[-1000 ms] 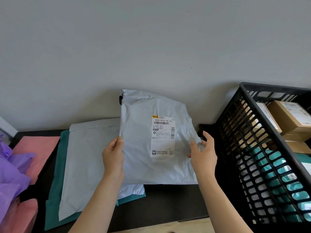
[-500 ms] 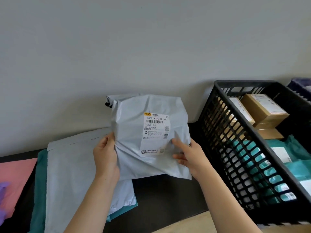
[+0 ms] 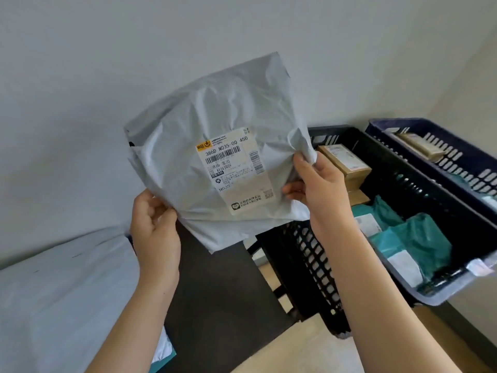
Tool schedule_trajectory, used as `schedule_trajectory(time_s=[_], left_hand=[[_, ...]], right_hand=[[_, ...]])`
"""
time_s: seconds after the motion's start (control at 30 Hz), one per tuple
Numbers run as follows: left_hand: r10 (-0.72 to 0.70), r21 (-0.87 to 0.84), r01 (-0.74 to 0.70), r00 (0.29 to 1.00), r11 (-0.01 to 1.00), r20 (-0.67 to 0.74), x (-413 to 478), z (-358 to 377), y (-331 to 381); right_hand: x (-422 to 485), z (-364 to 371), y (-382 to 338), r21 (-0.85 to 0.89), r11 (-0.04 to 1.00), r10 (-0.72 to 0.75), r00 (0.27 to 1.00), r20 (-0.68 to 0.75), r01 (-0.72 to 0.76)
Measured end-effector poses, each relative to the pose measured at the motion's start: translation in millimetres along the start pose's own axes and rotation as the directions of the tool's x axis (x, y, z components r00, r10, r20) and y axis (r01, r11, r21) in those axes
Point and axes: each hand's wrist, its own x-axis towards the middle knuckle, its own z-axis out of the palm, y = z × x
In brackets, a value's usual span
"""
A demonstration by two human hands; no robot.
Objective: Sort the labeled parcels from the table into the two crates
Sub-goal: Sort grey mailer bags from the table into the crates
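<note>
Left hand [image 3: 155, 230] pinches the lower corner and right hand [image 3: 320, 190] grips the right edge of the grey parcel [image 3: 215, 122], held up mid-frame and hiding the black crate's [image 3: 309, 261] far-left corner, blue crate [image 3: 463, 163] beyond at right, another grey mailer [image 3: 61, 292] on the bench [image 3: 223, 292] lower left.

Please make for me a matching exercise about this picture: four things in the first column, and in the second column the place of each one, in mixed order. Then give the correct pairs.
Column one
1. labeled grey parcel
2. large grey mailer
3. nearer brown box
4. blue crate

Column two
A. inside the black crate
B. flat on the table, at the left
C. at the far right, beyond the black crate
D. held up by the left hand and the right hand

Pairs: 1-D, 2-B, 3-A, 4-C
</note>
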Motion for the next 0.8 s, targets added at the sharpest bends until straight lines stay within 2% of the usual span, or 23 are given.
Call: schedule_trajectory(time_s=[0.2, 0.37, 0.43, 0.67, 0.8], left_hand=[[0.062, -0.001, -0.062, 0.997, 0.998, 0.045, -10, 39, 19], [0.150, -0.037, -0.151, 0.988, 0.988, -0.023, -33, 106, 29], [0.176, -0.047, -0.178, 0.983, 0.983, -0.052, -48, 132, 31], [0.328, 0.106, -0.313, 0.931, 0.944, -0.162, -104, 231, 24], [0.403, 0.161, -0.379, 0.902, 0.911, -0.156, -125, 258, 20]], right_hand=[[28, -34, -37, -0.075, 0.972, -0.223, 0.975, 0.013, 0.224], [65, -89, -67, -0.130, 0.911, -0.387, 0.921, 0.052, 0.391], [79, -113, -74, -0.160, 0.888, -0.432, 0.901, 0.033, 0.432], [136, -232, -78, -0.246, 0.819, -0.537, 0.844, -0.010, 0.518], [163, -263, -77, -0.429, 0.703, -0.601, 0.796, 0.068, 0.567]])
